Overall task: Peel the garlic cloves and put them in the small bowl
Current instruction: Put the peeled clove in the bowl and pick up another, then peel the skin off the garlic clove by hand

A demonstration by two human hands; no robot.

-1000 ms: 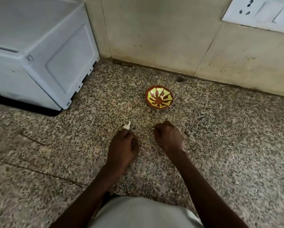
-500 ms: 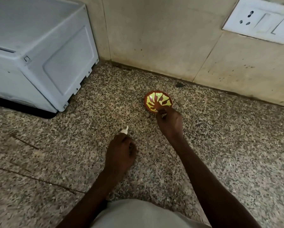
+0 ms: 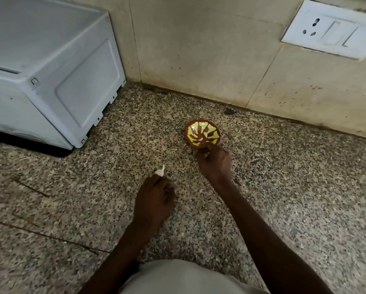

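Since 1.0 s ago, right hand has travelled from beside the left hand to the near rim of the bowl; against the frame 0.5 s ago it sits slightly back from the rim. Left hand has kept its place, nearer the person and left of the bowl.

Grip, left: fingers curled round a pale piece of garlic, whose tip protrudes beyond the knuckles on the bowl side. Whether this is a clove or loose skin cannot be determined.

Grip, right: fingers curled, tips touching or just beside the bowl's near rim. Whether they hold anything cannot be told; the fingertips are hidden from this angle.

Progress, judged: a pale spot shows inside the bowl near the centre, but against the yellow and brown pattern it cannot be confirmed as a clove. If it is, 1 clove is delivered. No other cloves are seen anywhere around the bowl. The piece in the left hand appears to be the remaining work, either to be peeled or discarded.

Surface: speckled granite-type counter, with scratch lines well left of the bowl. A dark mark lies just behind the bowl at the wall foot.

Room: stained beige tiled wall behind the bowl; white socket plate up and right of it; grey appliance well left of it.
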